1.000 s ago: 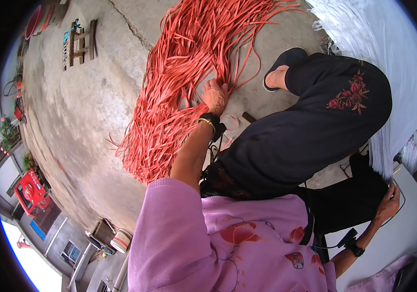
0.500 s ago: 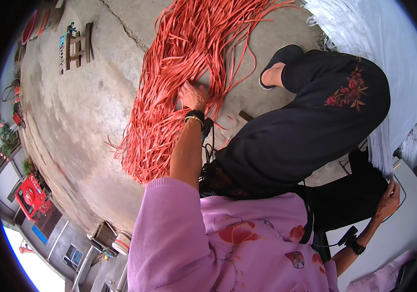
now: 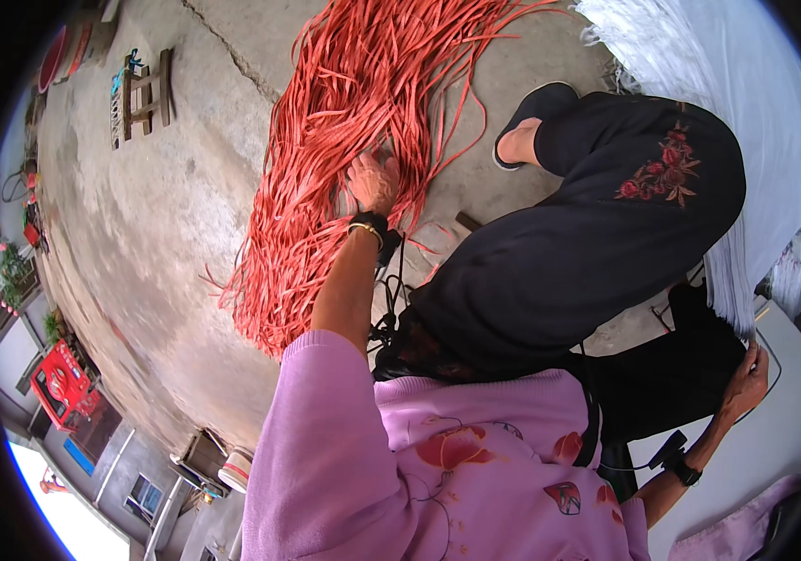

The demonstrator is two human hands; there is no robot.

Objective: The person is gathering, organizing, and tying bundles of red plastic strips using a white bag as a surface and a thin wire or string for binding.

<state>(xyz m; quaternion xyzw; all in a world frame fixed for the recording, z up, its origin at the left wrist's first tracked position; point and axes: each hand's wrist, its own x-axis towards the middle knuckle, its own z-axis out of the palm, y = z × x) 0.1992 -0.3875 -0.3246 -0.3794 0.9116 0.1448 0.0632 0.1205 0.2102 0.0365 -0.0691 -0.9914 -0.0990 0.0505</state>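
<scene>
A long heap of red-orange flat plastic strips [image 3: 326, 122] lies spread on the floor. My left hand [image 3: 374, 182] is in the middle of it, back of the hand up, its bent fingers closed on some strips; the fingertips are partly hidden among them. On the far right, beside my bent leg, my right hand [image 3: 746, 381] pinches the gathered end of a bundle of white strips [image 3: 729, 280]. That bundle hangs down next to a large white sheet-like mass [image 3: 746, 103]. A black band circles each wrist.
My dark-shod foot [image 3: 536, 117] rests on the concrete floor right of the red heap. A white surface [image 3: 798, 402] lies under my right arm. Farther left are a small wooden stool [image 3: 143, 98], a red chair [image 3: 64, 385] and potted plants [image 3: 13, 271].
My left forearm has swung slightly left and its wrist has turned a little, while the hand stays among the red strips. My right hand keeps its place on the white bundle.
</scene>
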